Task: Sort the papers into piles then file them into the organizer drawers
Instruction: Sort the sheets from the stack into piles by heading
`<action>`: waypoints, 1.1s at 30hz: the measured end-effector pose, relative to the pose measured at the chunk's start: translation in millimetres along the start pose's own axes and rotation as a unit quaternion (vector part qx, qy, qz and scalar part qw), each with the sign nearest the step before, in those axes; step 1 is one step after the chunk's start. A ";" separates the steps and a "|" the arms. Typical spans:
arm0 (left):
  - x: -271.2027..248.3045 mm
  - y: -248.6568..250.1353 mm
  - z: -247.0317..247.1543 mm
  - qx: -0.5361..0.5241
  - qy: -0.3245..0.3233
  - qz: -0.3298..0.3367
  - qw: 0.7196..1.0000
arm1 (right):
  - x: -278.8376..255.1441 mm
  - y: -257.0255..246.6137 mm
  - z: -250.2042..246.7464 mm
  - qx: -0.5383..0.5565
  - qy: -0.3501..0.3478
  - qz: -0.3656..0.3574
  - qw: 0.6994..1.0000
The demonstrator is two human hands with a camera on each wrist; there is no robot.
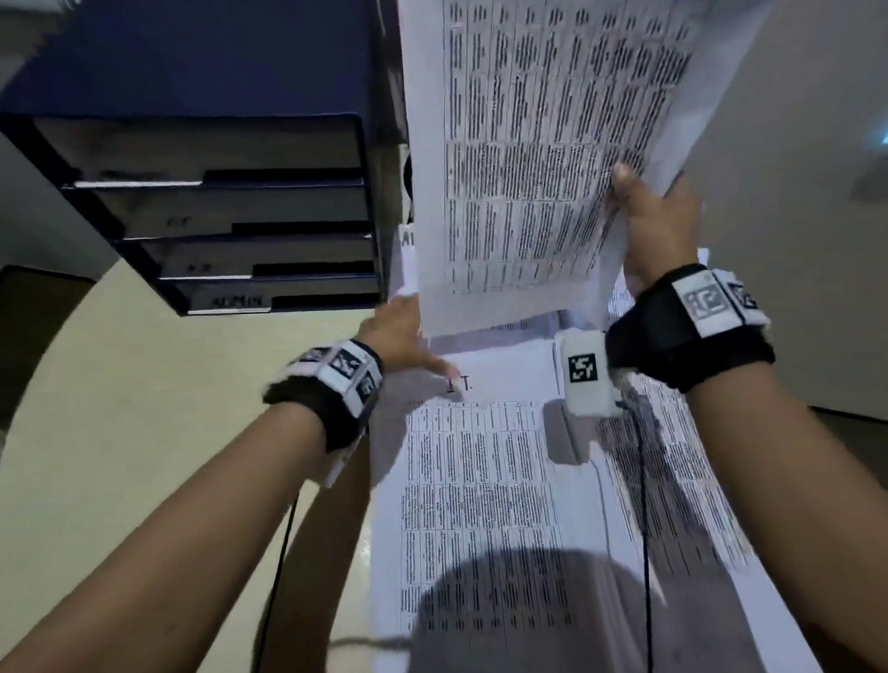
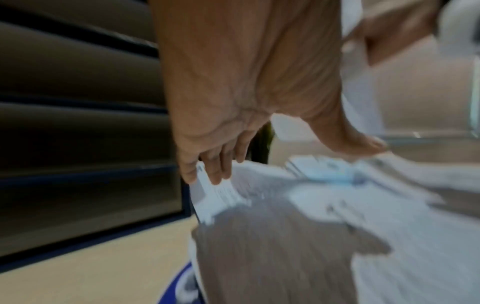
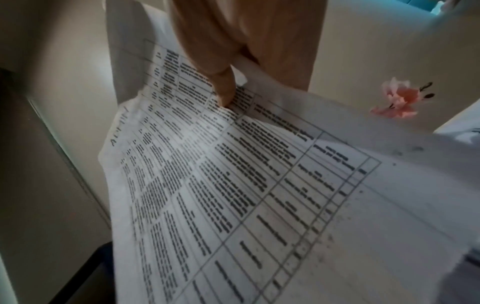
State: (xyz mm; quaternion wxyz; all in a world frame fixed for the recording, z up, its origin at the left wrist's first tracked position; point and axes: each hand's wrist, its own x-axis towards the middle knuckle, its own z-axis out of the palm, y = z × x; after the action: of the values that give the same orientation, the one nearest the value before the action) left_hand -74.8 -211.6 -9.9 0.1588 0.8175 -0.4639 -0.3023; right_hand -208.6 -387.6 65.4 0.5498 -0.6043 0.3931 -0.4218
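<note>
My right hand point(image 1: 651, 212) pinches a raised sheaf of printed sheets point(image 1: 534, 125) by its right edge, thumb on the printed side point(image 3: 223, 90). These sheets point(image 3: 233, 185) carry a table of dense text. My left hand point(image 1: 406, 333) reaches under the raised sheets with fingers straight, and its fingertips point(image 2: 207, 174) touch the edge of a stack of papers point(image 2: 221, 197) beside the organizer. A pile headed "I.T." point(image 1: 469, 468) lies flat on the table, with another pile point(image 1: 670, 478) to its right. The dark blue organizer point(image 1: 206, 158) with several drawers stands at the left.
The cream table top point(image 1: 129, 455) spreads left of the piles. Black cables point(image 1: 643, 531) hang from both wrist cameras over the papers. A label reading "ADMIN" marks the bottom drawer point(image 1: 239, 299). A white wall point(image 1: 811, 214) stands at the right.
</note>
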 end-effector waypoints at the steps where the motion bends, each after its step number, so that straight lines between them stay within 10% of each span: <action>1: 6.4 -3.8 13.6 0.079 -0.037 -0.025 0.996 | 5.6 0.3 0.2 -0.003 0.010 0.003 1.000; 5: 24.4 -19.0 46.1 0.245 -0.088 -0.043 0.965 | 21.6 3.2 4.5 0.016 0.051 0.030 0.998; 17: -33.5 -25.0 -13.1 0.272 -0.030 0.093 0.957 | 27.0 64.8 17.6 -0.120 0.007 0.135 0.983; 26: -60.5 -38.4 -48.5 0.146 0.009 0.009 0.989 | -31.0 109.4 28.2 -0.377 -0.134 0.262 0.878; 31: -71.2 -38.8 -51.3 0.162 0.054 -0.005 0.985 | -61.4 76.0 28.1 -0.177 -0.031 0.130 0.975; 33: -75.5 -33.7 -54.3 0.164 0.080 -0.006 0.983 | -87.9 53.7 25.9 -0.065 -0.095 0.113 0.987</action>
State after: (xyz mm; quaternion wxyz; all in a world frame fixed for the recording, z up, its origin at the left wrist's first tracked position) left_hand -46.8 -130.7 39.7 0.0573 0.8565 -0.4884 -0.1567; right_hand -214.2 -301.1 4.0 0.5886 -0.6278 0.4310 -0.2713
